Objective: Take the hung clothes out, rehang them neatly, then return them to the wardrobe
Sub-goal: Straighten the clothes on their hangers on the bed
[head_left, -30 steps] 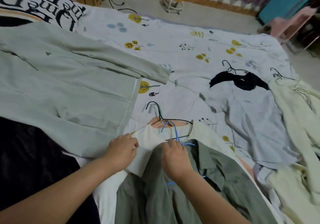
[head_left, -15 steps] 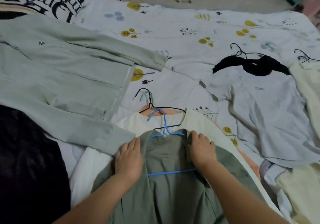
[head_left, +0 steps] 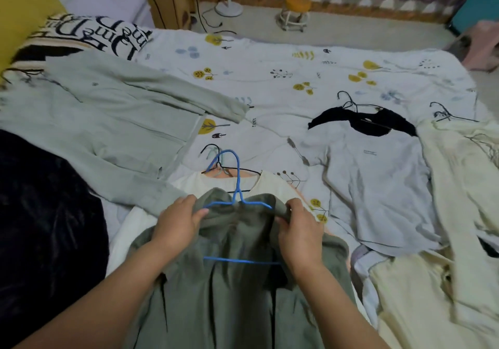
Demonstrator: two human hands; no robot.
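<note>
An olive green shirt (head_left: 232, 300) lies on the bed in front of me with a blue wire hanger (head_left: 237, 186) inside its neck. My left hand (head_left: 179, 222) grips the collar on the left side. My right hand (head_left: 298, 227) grips the collar on the right, bunching the fabric over the hanger's shoulder. The hanger's hook sticks up past the collar. Under the green shirt lies a cream top (head_left: 272, 184) on a black hanger (head_left: 216, 154).
A pale green jacket (head_left: 108, 122) spreads across the left of the bed, beside a black garment (head_left: 40, 213). A grey T-shirt (head_left: 378, 181) over a black top on a hanger lies to the right, next to cream clothes (head_left: 459, 186). A stool (head_left: 295, 11) stands on the floor beyond.
Both hands have gone from resting flat on the green shirt's shoulders to gripping its collar, and the collar and blue hanger have lifted off the bed.
</note>
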